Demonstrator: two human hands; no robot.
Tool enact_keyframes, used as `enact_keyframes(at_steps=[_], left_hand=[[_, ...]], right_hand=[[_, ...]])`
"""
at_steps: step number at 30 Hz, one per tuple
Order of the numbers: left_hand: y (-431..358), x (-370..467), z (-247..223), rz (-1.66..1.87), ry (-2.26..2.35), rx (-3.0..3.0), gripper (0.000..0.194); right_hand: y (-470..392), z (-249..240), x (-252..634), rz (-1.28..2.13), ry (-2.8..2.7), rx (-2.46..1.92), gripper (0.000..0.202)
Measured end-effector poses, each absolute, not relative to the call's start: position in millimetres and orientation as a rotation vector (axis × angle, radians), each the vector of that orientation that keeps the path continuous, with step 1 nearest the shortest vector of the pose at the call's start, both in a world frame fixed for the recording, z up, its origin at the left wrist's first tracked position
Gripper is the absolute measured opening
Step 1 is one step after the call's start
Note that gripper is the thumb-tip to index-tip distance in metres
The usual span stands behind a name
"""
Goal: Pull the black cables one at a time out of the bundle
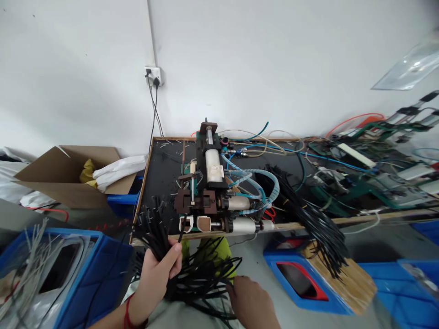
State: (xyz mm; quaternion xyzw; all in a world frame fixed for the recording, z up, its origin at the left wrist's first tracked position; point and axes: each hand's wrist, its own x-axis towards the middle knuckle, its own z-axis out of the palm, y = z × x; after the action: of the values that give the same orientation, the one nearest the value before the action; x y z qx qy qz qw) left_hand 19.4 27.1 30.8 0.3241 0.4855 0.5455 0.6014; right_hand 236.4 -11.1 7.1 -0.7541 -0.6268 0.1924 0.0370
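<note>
Black cables (156, 240), blue crate (92, 274)

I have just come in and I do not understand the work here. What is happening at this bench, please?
A person's left hand grips a bundle of black cables, its ends pointing up at the front of the bench. One strand stands apart, directed toward the machine. The right hand is at the trailing lengths lower down; whether it grips any is hard to tell. A second black bundle lies right of the machine, hanging over the bench edge.
</note>
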Motion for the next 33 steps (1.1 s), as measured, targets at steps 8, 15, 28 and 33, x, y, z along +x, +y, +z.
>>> enact_keyframes(at_steps=[8,15,28,33], left_hand=[[25.1,26.1,31.0,1.127,1.102,0.862,0.04],[36.6,25.1,36.5,1.349,1.166,0.809,0.029],[45.0,26.4,41.9,1.368,1.071,0.547,0.037],[46.9,24.9,45.0,1.4,1.066,0.568,0.038]], right_hand=[[24.0,65.6,155.1,0.984,-1.294,-1.136,0.022],[22.1,34.2,149.6,1.07,-0.977,-1.13,0.036],[9.4,11.7,155.4,1.432,-1.133,-0.977,0.054],[26.6,4.6,137.4,1.699,-0.345,-0.611,0.043]])
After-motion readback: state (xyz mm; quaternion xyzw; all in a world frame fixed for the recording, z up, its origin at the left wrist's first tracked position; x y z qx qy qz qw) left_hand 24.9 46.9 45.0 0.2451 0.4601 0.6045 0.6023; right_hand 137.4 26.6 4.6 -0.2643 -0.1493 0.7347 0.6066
